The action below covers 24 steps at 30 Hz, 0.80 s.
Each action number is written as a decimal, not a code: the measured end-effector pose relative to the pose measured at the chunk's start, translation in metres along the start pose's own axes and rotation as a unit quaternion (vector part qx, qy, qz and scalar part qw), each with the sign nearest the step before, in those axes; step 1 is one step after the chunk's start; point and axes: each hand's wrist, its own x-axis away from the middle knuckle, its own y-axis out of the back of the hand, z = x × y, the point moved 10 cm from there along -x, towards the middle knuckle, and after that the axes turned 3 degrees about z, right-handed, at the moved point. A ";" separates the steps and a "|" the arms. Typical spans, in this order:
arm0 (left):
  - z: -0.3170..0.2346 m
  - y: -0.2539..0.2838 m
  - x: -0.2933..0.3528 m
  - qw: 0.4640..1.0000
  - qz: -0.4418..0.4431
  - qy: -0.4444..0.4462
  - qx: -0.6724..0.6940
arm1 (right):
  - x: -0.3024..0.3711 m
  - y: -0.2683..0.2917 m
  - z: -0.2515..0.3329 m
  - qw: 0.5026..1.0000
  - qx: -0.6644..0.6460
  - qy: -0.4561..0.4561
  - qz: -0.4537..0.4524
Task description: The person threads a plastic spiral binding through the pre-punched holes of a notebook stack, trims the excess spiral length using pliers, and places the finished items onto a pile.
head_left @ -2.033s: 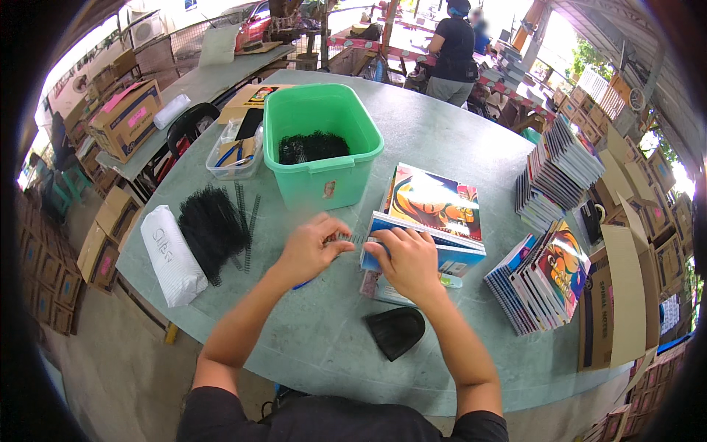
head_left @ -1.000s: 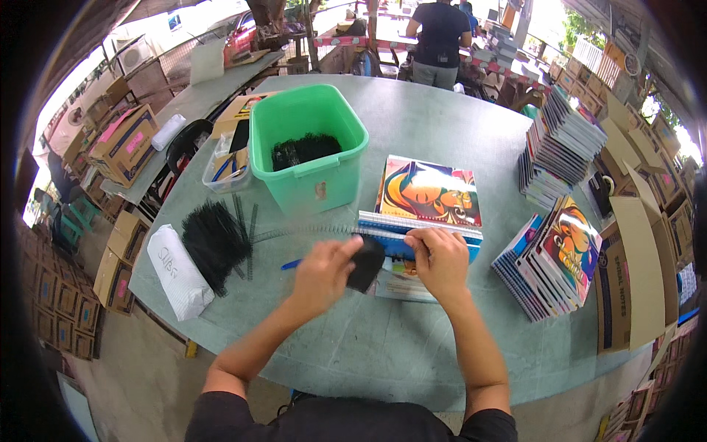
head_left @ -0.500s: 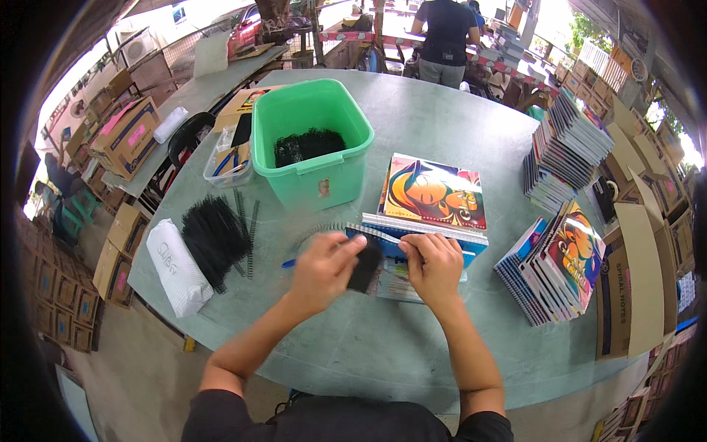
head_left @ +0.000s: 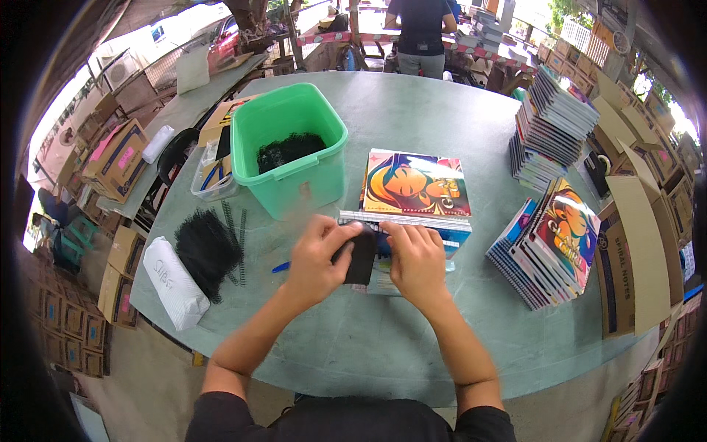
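Note:
My left hand (head_left: pixel 317 258) is closed round a small black flat piece (head_left: pixel 359 259), pressing it against the left end of a notebook's bound edge. Just to the right, my right hand (head_left: pixel 417 258) is closed with its fingertips on that same edge. Whether it grips paper or a coil is hidden. The notebook (head_left: pixel 458 234) has a blue cover and lies on top of others partly covered by my hands. Behind it rests a stack of notebooks with a colourful painted face on the cover (head_left: pixel 414 184).
A green bin (head_left: pixel 294 184) with black coils stands to the left. Nearby are loose black coils (head_left: pixel 206 250), a white wrapped roll (head_left: pixel 174 283), a blue pen (head_left: pixel 280 267) and a clear tool tub (head_left: pixel 213 190). Bound notebooks (head_left: pixel 549 243) and an open carton (head_left: pixel 639 243) sit right.
My left hand has brought the black piece up against the notebook's edge. The coil that curved out leftward no longer shows. My right hand has shifted slightly left in the picture as the view moved.

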 end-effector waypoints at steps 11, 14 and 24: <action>0.001 -0.032 -0.008 0.978 0.094 0.095 0.160 | 0.051 0.002 -0.114 0.790 -0.555 -0.224 -0.132; 0.000 0.004 -0.019 0.990 -0.085 0.082 0.072 | 0.063 -0.009 -0.124 0.794 -0.534 -0.261 -0.130; -0.032 -0.047 -0.025 0.993 0.107 -0.044 0.032 | 0.058 -0.013 -0.118 0.773 -0.559 -0.268 -0.134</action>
